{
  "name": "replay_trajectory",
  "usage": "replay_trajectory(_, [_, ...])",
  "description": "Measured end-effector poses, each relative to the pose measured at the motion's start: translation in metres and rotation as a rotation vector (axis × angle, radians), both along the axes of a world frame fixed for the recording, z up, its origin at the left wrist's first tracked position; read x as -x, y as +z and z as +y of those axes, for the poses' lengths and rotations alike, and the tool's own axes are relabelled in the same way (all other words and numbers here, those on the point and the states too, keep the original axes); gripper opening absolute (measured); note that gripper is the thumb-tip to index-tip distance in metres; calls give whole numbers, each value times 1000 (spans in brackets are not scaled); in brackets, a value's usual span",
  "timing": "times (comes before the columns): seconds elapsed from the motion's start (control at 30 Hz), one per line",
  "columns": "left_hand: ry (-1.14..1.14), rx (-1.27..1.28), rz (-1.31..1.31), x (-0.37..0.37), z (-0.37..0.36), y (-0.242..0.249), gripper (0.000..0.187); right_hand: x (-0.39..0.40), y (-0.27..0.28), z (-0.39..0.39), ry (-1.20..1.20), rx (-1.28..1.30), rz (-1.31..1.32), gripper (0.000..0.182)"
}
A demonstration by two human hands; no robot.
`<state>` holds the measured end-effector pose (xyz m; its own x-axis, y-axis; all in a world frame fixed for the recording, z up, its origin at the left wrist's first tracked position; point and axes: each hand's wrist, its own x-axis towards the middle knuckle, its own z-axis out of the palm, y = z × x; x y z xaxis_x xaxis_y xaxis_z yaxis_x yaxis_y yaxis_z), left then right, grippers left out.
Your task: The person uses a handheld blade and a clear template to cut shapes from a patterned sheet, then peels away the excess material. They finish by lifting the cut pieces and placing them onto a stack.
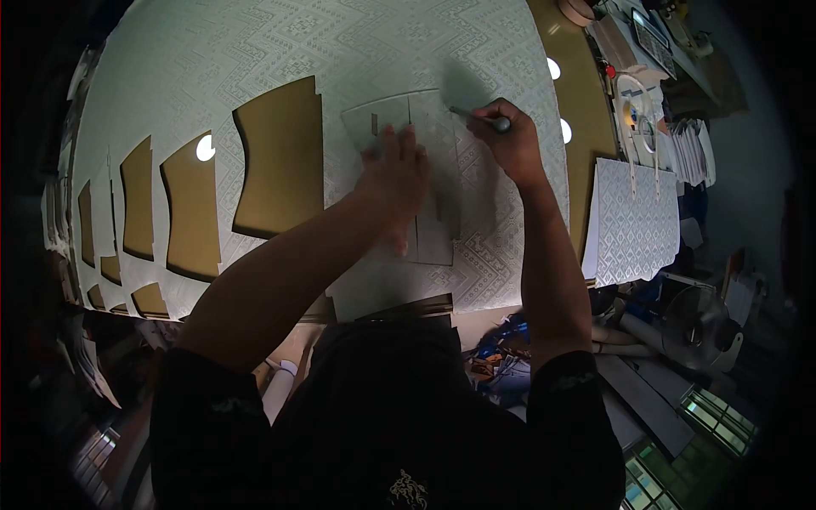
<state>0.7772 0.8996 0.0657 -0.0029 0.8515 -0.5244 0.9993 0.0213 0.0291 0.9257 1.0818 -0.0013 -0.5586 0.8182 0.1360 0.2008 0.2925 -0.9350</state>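
Observation:
White patterned fabric (374, 42) covers much of the table. A pale, see-through template (438, 127) with straight lines and a curved side lies on it. My left hand (395, 174) rests flat on the template with its fingers spread, pressing on it. My right hand (510, 140) grips a slim dark tool with a rounded end (501, 124); its thin tip is at the template's upper right corner. Whether the tool is a cutter or a marker I cannot tell. Left of the template, curved cut-outs in the fabric show the brown tabletop (285, 157).
Folded patterned fabric (633, 221) hangs at the table's right edge, near a stack of papers (693, 153). A tape roll (577, 11) sits at the top right. A fan (693, 323) stands at the lower right.

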Motion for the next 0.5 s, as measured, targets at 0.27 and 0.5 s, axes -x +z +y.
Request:
replay_trajectory(0.27, [-28,29,7,-3,4,4,138,32,43,86,735,-12,-312,10])
replay_trajectory(0.5, [-9,52,12,-5,5,5,142,12,26,73,652,59,-203,9])
